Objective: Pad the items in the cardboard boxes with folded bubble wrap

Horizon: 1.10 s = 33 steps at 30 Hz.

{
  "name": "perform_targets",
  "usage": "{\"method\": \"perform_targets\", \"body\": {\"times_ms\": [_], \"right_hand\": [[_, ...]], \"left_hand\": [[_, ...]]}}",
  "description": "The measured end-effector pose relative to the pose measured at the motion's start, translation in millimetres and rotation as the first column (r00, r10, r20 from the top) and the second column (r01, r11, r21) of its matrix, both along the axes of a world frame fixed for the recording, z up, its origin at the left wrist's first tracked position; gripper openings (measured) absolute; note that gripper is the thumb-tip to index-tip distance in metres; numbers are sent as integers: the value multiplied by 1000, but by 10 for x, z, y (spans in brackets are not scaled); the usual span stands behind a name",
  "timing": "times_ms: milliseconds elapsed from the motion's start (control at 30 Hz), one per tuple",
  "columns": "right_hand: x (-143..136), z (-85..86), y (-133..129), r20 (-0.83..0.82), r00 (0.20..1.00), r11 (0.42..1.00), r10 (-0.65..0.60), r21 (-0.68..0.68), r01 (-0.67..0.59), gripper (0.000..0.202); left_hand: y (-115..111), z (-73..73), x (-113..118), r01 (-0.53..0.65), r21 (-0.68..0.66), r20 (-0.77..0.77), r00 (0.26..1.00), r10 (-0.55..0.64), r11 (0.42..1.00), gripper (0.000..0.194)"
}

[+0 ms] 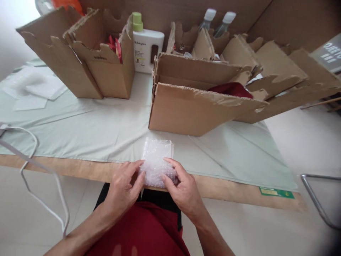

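A clear bubble wrap bag (156, 160) lies at the front edge of the table, its near part between my two hands. My left hand (125, 183) grips its left side with thumb and fingers. On the opposite side, my right hand (182, 185) pinches the bag, thumb on top near the lower right and index finger along the upper right. Whether anything is inside the bag I cannot tell. Some of my right fingers are hidden beneath it.
Cardboard boxes (186, 110) stand behind the bag, one holding dark red cloth (233, 89). More bubble wrap bags (34, 85) lie at the left. A white bottle (148, 49) with a green cap stands at the back. A white cable (60, 188) hangs over the left front edge.
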State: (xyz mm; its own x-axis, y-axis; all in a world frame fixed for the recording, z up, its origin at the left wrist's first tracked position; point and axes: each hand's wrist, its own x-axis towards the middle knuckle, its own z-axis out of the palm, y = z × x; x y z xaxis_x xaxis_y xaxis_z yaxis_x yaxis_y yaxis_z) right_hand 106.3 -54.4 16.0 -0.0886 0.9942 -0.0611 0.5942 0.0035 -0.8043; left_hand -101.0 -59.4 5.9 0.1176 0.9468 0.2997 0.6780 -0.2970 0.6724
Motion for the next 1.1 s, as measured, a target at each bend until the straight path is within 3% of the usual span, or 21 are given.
{"method": "perform_targets", "body": {"times_ms": [100, 200, 300, 367, 467, 567, 633, 700, 767, 833, 967, 1100], "right_hand": [[73, 45, -87, 83, 995, 972, -55, 232, 34, 39], [132, 109, -199, 223, 973, 842, -58, 535, -72, 44], [114, 121, -217, 391, 903, 777, 177, 508, -373, 42], [65, 81, -152, 457, 847, 764, 271, 434, -478, 34], [0, 17, -2, 436, 859, 780, 266, 427, -458, 31], [-23, 35, 90, 282, 937, 836, 207, 447, -319, 32], [-29, 93, 88, 121, 978, 906, 167, 372, -201, 29], [-39, 161, 49, -51, 988, 967, 143, 221, -129, 27], [-54, 215, -3, -207, 970, 991, 128, 56, -119, 26], [-65, 241, -45, -323, 941, 990, 99, -66, -127, 26], [-18, 237, -73, -398, 917, 978, 34, -176, -112, 26], [170, 253, -54, -249, 968, 998, 25, 64, -9, 27]], "left_hand": [[56, -60, 27, 1, 83, -167, 986, 13, 997, 24], [85, -62, 35, 21, 69, -220, 976, -5, 997, 26], [105, -38, 26, 24, 22, -221, 975, -18, 999, 28], [98, -24, 9, 4, -13, -160, 987, -6, 1000, 28], [17, 19, -42, -73, -132, 107, 990, 87, 989, 31], [-121, 107, -91, -95, -397, 438, 855, 279, 913, 35], [-189, 174, -84, 46, -571, 598, 708, 377, 820, 38], [-208, 226, -29, 240, -630, 711, 561, 424, 738, 47], [-186, 250, 61, 377, -597, 787, 443, 429, 708, 55], [-151, 246, 161, 440, -549, 833, 365, 417, 711, 57], [-117, 183, 293, 411, -558, 829, 319, 459, 721, 51], [-75, 154, 306, 302, -584, 792, 417, 447, 753, 38]]}}
